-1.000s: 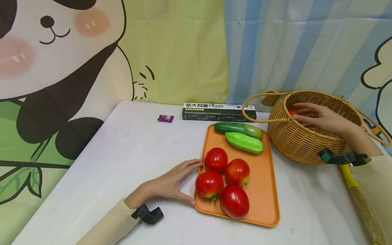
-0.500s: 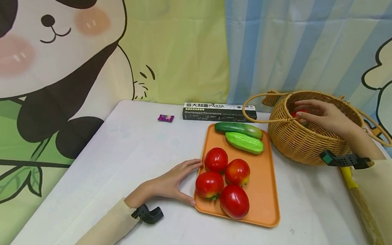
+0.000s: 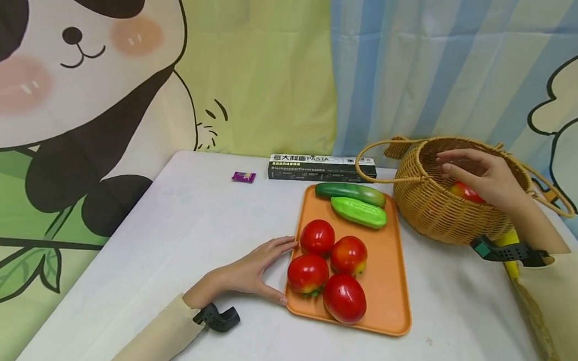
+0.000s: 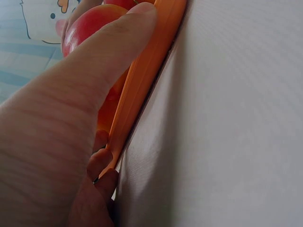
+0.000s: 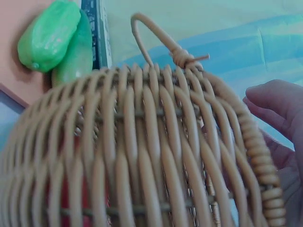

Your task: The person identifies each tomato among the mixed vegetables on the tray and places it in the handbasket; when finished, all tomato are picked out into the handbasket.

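Observation:
My left hand [image 3: 248,272] rests along the left edge of an orange tray [image 3: 387,286], fingers spread and thumb apart. In the left wrist view the thumb lies across the tray's rim [image 4: 137,90]. Several red tomatoes [image 3: 345,299] sit on the tray, with a dark green cucumber [image 3: 350,193] and a light green one [image 3: 359,212] at its far end. My right hand [image 3: 493,179] hovers over the mouth of a wicker basket [image 3: 445,223], fingers loosely bent and nothing between them. Below it, a red tomato [image 3: 467,192] shows inside the basket, partly hidden by the hand.
A black-and-white pasta box [image 3: 319,174] stands behind the tray, against the curtain. To its left lies a small purple packet [image 3: 244,176]. A long yellow-ended package [image 3: 534,311] lies beneath the right forearm. The basket's handle [image 3: 365,157] loops out toward the box.
The red tomato under my right fingers has come away from them and shifted right inside the basket. My right hand has moved slightly right. The left hand stays at the tray.

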A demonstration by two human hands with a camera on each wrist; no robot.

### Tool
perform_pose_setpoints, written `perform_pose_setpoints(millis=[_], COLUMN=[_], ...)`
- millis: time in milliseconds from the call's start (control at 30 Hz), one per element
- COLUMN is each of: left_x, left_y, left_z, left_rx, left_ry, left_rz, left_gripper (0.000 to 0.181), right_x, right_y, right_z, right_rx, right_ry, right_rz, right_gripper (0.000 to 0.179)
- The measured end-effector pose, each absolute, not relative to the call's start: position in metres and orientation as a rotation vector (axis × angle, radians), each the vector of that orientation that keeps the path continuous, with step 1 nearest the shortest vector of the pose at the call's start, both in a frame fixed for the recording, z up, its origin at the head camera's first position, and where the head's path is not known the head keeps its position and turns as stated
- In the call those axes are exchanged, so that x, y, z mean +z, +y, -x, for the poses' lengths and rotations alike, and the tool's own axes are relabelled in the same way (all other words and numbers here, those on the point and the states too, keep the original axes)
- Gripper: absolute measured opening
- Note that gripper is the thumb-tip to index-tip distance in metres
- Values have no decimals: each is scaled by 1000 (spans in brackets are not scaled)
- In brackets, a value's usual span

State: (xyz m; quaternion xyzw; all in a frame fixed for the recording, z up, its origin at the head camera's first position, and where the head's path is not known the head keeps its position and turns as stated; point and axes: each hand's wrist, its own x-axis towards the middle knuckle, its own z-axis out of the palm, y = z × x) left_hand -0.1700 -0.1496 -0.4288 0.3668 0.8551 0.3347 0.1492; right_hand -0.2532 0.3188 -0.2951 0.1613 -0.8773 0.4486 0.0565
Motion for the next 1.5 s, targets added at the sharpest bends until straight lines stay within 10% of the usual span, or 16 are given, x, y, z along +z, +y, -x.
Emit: perform_pose_setpoints(millis=[1500], left_x=[-430], left_y=[-150], left_z=[169], left_rx=[951], left_ry=[2460], left_rz=[-1041], left_gripper=[105], right_x=[-315], right_y=[251], right_z=[214], right_rx=[1680], right_ry=[-2031], right_rz=[-1298], right_gripper=[34])
